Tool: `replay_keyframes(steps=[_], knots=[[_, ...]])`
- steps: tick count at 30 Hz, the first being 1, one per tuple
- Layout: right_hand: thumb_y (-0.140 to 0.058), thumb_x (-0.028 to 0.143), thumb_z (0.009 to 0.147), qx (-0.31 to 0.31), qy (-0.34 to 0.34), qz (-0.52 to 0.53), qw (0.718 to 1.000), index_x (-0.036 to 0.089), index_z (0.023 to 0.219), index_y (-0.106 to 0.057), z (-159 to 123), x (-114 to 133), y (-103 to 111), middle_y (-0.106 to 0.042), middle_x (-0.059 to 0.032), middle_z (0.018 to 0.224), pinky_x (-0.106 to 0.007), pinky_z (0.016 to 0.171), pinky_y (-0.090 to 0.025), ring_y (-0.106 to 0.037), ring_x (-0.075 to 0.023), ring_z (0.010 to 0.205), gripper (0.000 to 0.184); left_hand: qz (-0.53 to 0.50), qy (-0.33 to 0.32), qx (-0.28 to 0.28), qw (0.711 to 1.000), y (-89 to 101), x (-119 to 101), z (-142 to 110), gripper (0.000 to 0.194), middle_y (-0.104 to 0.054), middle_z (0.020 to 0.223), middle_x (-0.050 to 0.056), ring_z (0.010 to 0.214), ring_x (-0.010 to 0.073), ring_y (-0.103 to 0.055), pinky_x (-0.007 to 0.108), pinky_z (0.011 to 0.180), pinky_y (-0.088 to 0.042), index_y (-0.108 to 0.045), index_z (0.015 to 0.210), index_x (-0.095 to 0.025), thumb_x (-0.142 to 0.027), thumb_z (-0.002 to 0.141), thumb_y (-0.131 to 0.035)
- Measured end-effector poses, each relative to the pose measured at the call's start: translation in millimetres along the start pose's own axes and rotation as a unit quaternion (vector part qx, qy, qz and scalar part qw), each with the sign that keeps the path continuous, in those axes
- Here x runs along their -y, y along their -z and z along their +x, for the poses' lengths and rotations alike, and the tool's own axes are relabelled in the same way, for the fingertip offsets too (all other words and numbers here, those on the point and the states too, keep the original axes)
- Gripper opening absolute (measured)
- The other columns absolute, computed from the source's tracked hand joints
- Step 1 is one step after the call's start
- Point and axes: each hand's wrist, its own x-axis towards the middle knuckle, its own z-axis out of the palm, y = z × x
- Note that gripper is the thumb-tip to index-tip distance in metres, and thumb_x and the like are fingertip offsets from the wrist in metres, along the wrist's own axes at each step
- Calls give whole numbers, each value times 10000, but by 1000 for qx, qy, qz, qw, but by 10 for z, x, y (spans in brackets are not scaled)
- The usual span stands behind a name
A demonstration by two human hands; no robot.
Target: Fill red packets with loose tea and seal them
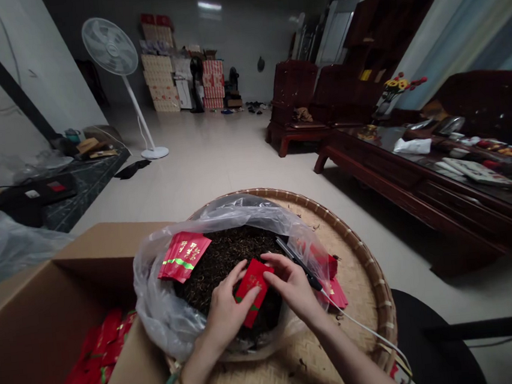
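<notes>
A small red packet [253, 295] with gold lettering and a green band is held over a clear plastic bag [157, 298] of dark loose tea leaves [225, 249]. My left hand [228, 300] grips its left side, thumb across the front. At its upper right corner my right hand [289, 279] pinches the edge between thumb and fingers. A fanned stack of similar red packets [184, 256] lies on the tea at the left. Beside my right hand, a black handheld tool [300, 265] with a metal end and white cord rests on the bag's rim.
Under the bag is a round woven bamboo tray [354, 267], with more red packets [337, 293] at its right. An open cardboard box [111, 242] at left holds several red packets [97, 358]. A black round base [438, 343] stands right; a white fan [110, 49] stands farther back.
</notes>
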Motion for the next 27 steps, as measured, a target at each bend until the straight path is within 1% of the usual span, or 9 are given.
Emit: replay_keyframes(steps=[3,5,8,11,14,18,20,24,27], knots=[[-551,164,821,1,62,-96,993,212,1059,-656,-21,35,16,-694,-66,934,-313,721,-568,-665,-188,833,265,-81,86,38,992,24,15,18,284,-737,945,75,815,214,-702,302,753,-564,-696,994,-168,-290,759,-594],[-518,148,850,-11,130,-171,977,220,1122,-637,-54,34,-1,-681,-77,937,-316,735,-565,-655,-187,848,305,-102,102,13,989,6,24,11,254,-744,896,72,777,217,-703,294,725,-566,-718,919,-156,-306,744,-610],[-489,133,876,-34,228,-263,937,227,1269,-536,-104,-4,-32,-663,-108,1029,-343,798,-555,-635,-203,942,406,-144,122,-12,982,-49,36,-6,261,-747,859,72,762,223,-702,289,689,-571,-721,889,-144,-323,718,-636],[-483,121,882,-42,280,-306,909,228,1307,-493,-128,-34,-47,-651,-118,1099,-357,842,-546,-619,-210,1010,438,-188,145,-7,971,-89,42,-12,296,-747,838,77,766,229,-702,289,676,-574,-716,897,-129,-343,706,-646],[-498,140,881,-45,276,-295,914,227,1189,-585,-119,-19,-49,-652,-107,1066,-347,823,-547,-623,-200,978,331,-172,134,-8,976,-91,32,-18,299,-746,841,82,755,226,-700,295,686,-571,-718,905,-128,-342,714,-635],[-586,234,841,-65,169,-267,947,199,852,-660,-75,11,-16,-606,-53,820,-294,658,-540,-611,-168,749,83,-65,73,-15,995,-63,29,-42,240,-746,867,60,752,207,-694,285,707,-557,-730,912,-179,-304,756,-598],[-603,242,829,-47,152,-263,952,194,752,-642,-59,13,29,-577,-28,741,-273,603,-510,-582,-153,680,98,-28,55,-11,998,-46,52,-49,220,-747,877,48,762,203,-693,282,720,-552,-735,904,-201,-294,764,-593],[-558,159,850,-8,221,-245,944,201,837,-639,-71,31,152,-631,-44,794,-300,661,-498,-576,-165,748,92,-22,67,-7,997,-2,129,-32,221,-748,885,42,781,208,-701,285,735,-553,-736,897,-202,-274,742,-596],[-507,110,864,19,236,-219,947,213,915,-627,-101,73,226,-655,-37,801,-315,682,-497,-580,-166,761,167,-17,73,0,997,39,159,-18,203,-751,840,39,735,202,-701,277,699,-555,-744,853,-200,-258,730,-594]])
